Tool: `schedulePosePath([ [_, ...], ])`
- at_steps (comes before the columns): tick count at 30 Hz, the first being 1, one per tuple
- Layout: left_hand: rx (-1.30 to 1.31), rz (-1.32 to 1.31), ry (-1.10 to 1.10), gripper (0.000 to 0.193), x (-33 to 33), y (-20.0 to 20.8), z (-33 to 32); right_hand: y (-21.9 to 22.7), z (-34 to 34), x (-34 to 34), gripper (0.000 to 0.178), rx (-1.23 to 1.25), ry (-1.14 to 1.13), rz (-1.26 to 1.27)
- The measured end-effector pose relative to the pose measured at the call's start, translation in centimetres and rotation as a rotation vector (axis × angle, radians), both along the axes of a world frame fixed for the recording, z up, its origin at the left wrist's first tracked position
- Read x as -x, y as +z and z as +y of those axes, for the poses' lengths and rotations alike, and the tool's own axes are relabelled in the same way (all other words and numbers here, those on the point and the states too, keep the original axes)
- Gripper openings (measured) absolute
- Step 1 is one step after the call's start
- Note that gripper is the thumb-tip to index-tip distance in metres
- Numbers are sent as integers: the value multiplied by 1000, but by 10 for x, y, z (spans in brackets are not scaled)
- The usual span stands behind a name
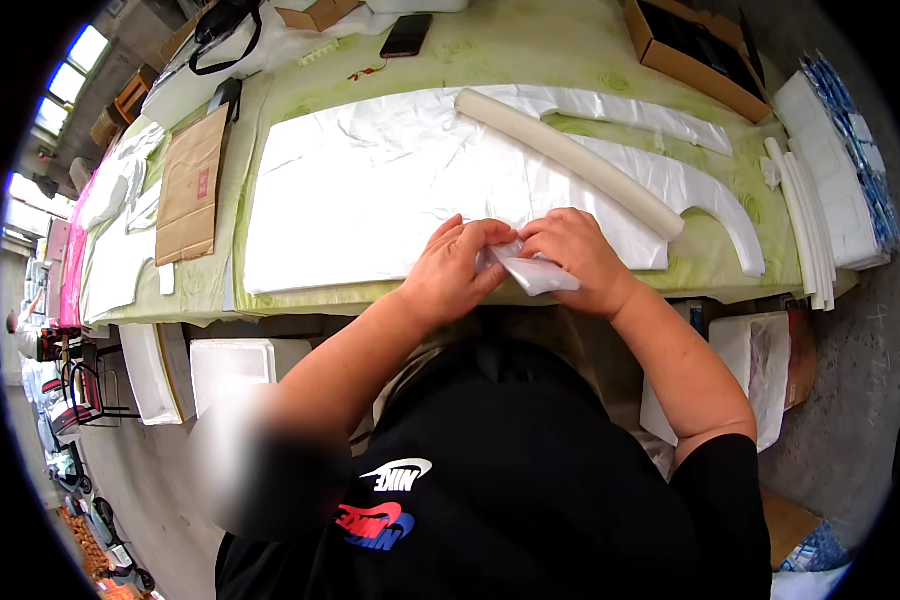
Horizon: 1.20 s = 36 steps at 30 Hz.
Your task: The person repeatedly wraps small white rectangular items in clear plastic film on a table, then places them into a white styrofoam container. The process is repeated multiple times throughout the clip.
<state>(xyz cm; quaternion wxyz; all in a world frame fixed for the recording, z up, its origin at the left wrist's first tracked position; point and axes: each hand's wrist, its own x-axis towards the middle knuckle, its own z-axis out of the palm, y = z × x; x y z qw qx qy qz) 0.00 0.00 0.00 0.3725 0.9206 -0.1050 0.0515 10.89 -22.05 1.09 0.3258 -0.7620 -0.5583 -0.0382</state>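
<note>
1. Glaring white rectangular windows (88, 47) glowed at the upper left, fringed with blue.
2. The thin, glossy white plastic sheet (350, 190) shone near the frame's centre.
3. Shadow lay below the pale-green patterned tablecloth (530, 50).
4. A round blur smeared the lower left.
5. Straight edges curved toward the black rim.

Near us, on the front of the black shirt (560, 480), we can make out short printed lettering under a white curved mark (398, 474), and the lettering comes again with a red mark (363, 519) and a blue mark (394, 532) just below. On the left of the bench (550, 55), we see a small red printed patch (204, 184) on the brown cardboard (185, 212); its print is too small for us to read.
</note>
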Motion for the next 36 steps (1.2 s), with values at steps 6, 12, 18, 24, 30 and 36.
schedulePosePath([
  [6,105,46,185,55,-5,10,-2,15,21,-2,19,28,-294,616],
  [12,40,-62,270,56,-3,3,-3,21,35,1,26,190,-452,661],
  [18,-188,-5,353,62,-13,21,-7,22,49,-6,33,364,-553,562],
  [24,-478,-117,24,84,-28,3,-7,23,49,-2,30,339,-589,573],
  [30,-518,-60,-9,88,-12,6,-8,23,22,27,37,166,-590,755],
  [36,-441,-183,-15,85,33,7,-21,12,0,66,37,65,-511,930],
])
